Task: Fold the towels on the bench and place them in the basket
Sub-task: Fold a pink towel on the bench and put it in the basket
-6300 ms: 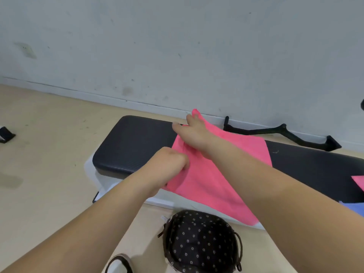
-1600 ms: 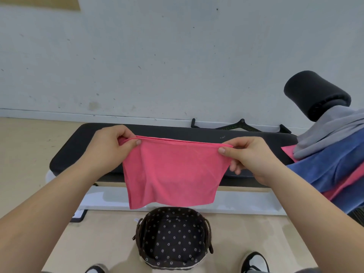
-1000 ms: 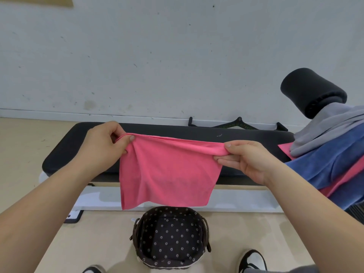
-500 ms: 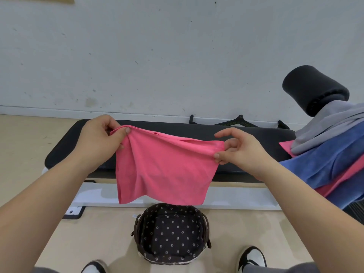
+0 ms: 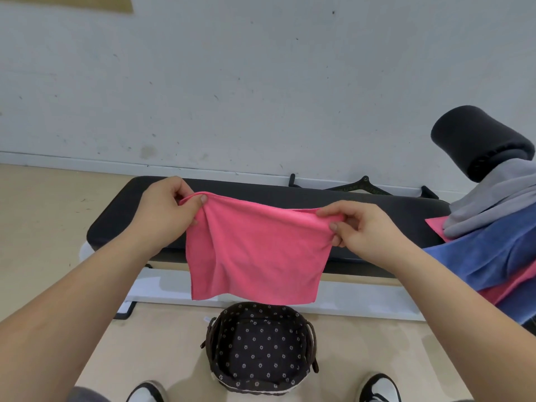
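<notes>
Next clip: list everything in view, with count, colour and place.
soft cloth towel: one, pink, held up before the bench, above the basket
fabric-lined round basket: one, dark brown with small flowers, on the floor
padded workout bench: one, black on a white base, along the wall
piled towels: several, grey, blue, pink, at the bench's right end
foam roller pad: one, black, above the pile
metal bracket: one, black, behind the bench
shoes: two, black and white, bottom edge
left hand: grips the towel's upper left corner
right hand: pinches its upper right corner
</notes>
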Action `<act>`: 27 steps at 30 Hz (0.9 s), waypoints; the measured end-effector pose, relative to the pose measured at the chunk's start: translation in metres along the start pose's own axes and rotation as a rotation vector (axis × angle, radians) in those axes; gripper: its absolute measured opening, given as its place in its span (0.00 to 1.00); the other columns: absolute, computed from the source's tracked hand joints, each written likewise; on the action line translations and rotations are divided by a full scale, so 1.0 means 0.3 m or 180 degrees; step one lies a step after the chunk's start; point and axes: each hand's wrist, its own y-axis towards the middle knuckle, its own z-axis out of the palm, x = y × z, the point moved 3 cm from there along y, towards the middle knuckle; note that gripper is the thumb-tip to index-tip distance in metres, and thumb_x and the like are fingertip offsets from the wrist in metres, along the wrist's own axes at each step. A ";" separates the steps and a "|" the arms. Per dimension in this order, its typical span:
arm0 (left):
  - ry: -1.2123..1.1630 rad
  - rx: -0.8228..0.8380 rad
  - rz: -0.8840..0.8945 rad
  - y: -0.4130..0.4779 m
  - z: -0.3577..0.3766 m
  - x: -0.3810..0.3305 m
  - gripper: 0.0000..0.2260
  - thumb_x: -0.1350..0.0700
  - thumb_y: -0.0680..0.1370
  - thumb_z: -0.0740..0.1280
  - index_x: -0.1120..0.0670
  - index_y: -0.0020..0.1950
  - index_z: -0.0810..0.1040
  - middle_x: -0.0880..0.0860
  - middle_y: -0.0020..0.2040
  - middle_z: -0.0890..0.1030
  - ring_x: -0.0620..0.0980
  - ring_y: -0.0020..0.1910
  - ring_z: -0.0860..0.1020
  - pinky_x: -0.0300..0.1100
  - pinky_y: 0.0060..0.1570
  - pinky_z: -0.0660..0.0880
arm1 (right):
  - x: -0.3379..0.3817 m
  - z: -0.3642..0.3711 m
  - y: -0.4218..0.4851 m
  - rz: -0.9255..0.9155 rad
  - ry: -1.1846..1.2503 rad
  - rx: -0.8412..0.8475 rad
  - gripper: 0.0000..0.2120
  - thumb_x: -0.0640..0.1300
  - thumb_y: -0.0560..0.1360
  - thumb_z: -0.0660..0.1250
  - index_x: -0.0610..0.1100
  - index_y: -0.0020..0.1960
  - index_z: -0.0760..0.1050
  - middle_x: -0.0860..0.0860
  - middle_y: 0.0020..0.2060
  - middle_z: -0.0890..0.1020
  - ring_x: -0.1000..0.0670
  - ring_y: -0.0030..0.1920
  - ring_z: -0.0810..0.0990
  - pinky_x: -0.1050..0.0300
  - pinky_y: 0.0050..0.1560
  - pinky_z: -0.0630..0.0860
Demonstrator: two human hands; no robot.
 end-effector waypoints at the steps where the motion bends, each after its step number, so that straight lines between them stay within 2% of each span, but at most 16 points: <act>1: -0.0003 0.0001 0.0004 -0.001 0.001 0.000 0.08 0.56 0.78 0.74 0.57 0.42 0.79 0.56 0.35 0.84 0.48 0.31 0.84 0.45 0.41 0.79 | -0.006 0.004 0.000 0.0069 -0.0010 0.0036 0.17 0.32 0.79 0.67 0.51 0.57 0.83 0.46 0.37 0.86 0.52 0.37 0.86 0.49 0.53 0.83; 4: -0.0005 -0.0008 0.0036 -0.002 0.002 -0.003 0.09 0.56 0.78 0.74 0.58 0.42 0.79 0.56 0.35 0.84 0.48 0.31 0.84 0.45 0.41 0.80 | -0.016 0.007 0.003 0.0227 0.0025 0.0063 0.11 0.36 0.79 0.71 0.50 0.57 0.82 0.46 0.35 0.86 0.52 0.37 0.86 0.45 0.55 0.83; 8: 0.0000 0.0047 0.0121 -0.005 -0.005 -0.013 0.08 0.56 0.77 0.75 0.56 0.42 0.79 0.54 0.35 0.84 0.48 0.31 0.85 0.49 0.43 0.82 | -0.008 -0.003 -0.001 0.0206 -0.0036 -0.0067 0.05 0.41 0.78 0.73 0.50 0.46 0.83 0.49 0.33 0.86 0.49 0.37 0.86 0.44 0.51 0.83; 10: 0.0001 0.0125 0.0176 -0.006 -0.013 -0.021 0.08 0.55 0.77 0.75 0.55 0.41 0.80 0.54 0.35 0.84 0.52 0.32 0.84 0.54 0.44 0.83 | 0.000 -0.013 -0.005 0.0109 -0.0119 -0.0178 0.06 0.42 0.77 0.74 0.51 0.42 0.84 0.53 0.35 0.86 0.50 0.39 0.85 0.48 0.50 0.83; 12: -0.0065 0.0262 0.0247 -0.008 -0.024 -0.037 0.07 0.54 0.76 0.76 0.53 0.41 0.81 0.53 0.36 0.84 0.57 0.36 0.84 0.59 0.45 0.83 | 0.014 -0.025 -0.010 -0.0004 -0.0073 -0.0263 0.06 0.43 0.76 0.75 0.50 0.41 0.86 0.56 0.36 0.86 0.55 0.40 0.83 0.58 0.47 0.80; 14: -0.0126 0.0419 0.0276 -0.011 -0.040 -0.056 0.07 0.54 0.76 0.77 0.53 0.41 0.82 0.51 0.39 0.85 0.57 0.41 0.84 0.59 0.47 0.83 | 0.026 -0.042 -0.016 -0.0110 0.0039 -0.0361 0.06 0.41 0.75 0.75 0.49 0.40 0.86 0.58 0.36 0.85 0.60 0.36 0.80 0.70 0.41 0.73; 16: -0.0090 0.0562 0.0262 -0.016 -0.057 -0.066 0.06 0.54 0.76 0.77 0.54 0.42 0.83 0.49 0.41 0.86 0.54 0.44 0.84 0.55 0.49 0.83 | 0.029 -0.059 -0.022 -0.0208 0.0068 -0.0509 0.06 0.41 0.76 0.75 0.48 0.40 0.85 0.59 0.36 0.85 0.60 0.35 0.79 0.70 0.38 0.72; 18: 0.0031 0.0727 0.0246 -0.026 -0.067 -0.061 0.07 0.55 0.75 0.77 0.54 0.41 0.82 0.48 0.41 0.86 0.53 0.43 0.84 0.53 0.49 0.82 | 0.016 -0.074 -0.027 -0.0229 0.0131 -0.0669 0.06 0.41 0.77 0.73 0.48 0.41 0.83 0.57 0.36 0.85 0.57 0.35 0.79 0.65 0.38 0.74; 23: 0.0248 0.1042 0.0257 -0.065 -0.053 -0.064 0.08 0.55 0.74 0.78 0.54 0.40 0.82 0.50 0.38 0.85 0.53 0.40 0.82 0.50 0.45 0.79 | -0.034 -0.086 -0.052 -0.0278 -0.0085 -0.0676 0.05 0.40 0.78 0.72 0.50 0.46 0.81 0.55 0.36 0.84 0.53 0.36 0.80 0.62 0.39 0.75; 26: 0.0162 0.1048 0.0127 -0.063 -0.054 -0.083 0.08 0.56 0.72 0.81 0.54 0.41 0.83 0.51 0.39 0.86 0.56 0.42 0.83 0.52 0.47 0.80 | -0.060 -0.109 -0.063 -0.0184 -0.0369 -0.0594 0.12 0.42 0.79 0.71 0.54 0.60 0.83 0.57 0.38 0.83 0.60 0.39 0.80 0.65 0.45 0.74; 27: 0.0125 0.1110 0.0064 -0.060 -0.052 -0.090 0.08 0.56 0.71 0.81 0.54 0.42 0.83 0.50 0.39 0.86 0.55 0.41 0.82 0.52 0.48 0.80 | -0.063 -0.116 -0.063 -0.0128 -0.0514 -0.0537 0.12 0.42 0.79 0.70 0.53 0.61 0.83 0.59 0.40 0.84 0.63 0.40 0.80 0.65 0.48 0.74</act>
